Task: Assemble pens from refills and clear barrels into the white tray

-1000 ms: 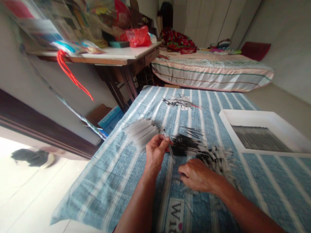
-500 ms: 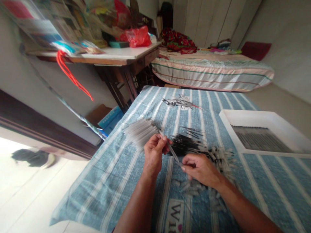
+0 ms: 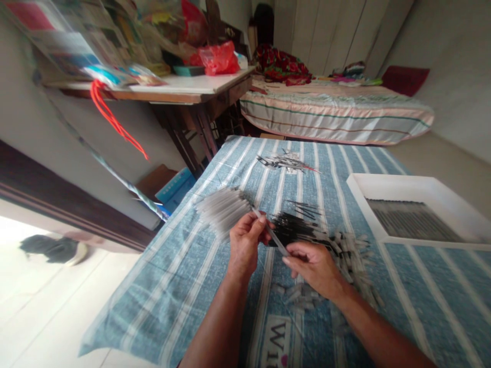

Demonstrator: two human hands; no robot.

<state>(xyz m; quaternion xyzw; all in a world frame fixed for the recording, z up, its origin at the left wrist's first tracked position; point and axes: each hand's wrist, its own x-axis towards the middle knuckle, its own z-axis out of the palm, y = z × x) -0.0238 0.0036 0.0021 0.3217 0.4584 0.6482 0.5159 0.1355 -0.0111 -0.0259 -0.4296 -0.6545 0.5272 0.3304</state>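
Note:
My left hand pinches a slim translucent grey pen near its upper end. My right hand has thumb and fingers closed round the lower end of the same pen; the fingertips hide the tip, so a cap there cannot be made out. Just left of my left hand lies a stack of translucent pen barrels. Behind the hands is a heap of thin black refills. Small grey cap-like pieces are scattered beside my right hand, and a smaller pile of grey pieces lies below it.
A white tray at the right holds a row of grey pens. Loose thin sticks lie at the far end of the blue striped tablecloth. A desk with bags stands at back left, a bed behind.
My right hand has come in slightly to the left and closed over the pen's lower tip, where a small grey piece showed before. My left hand has barely moved, keeping its pinch.

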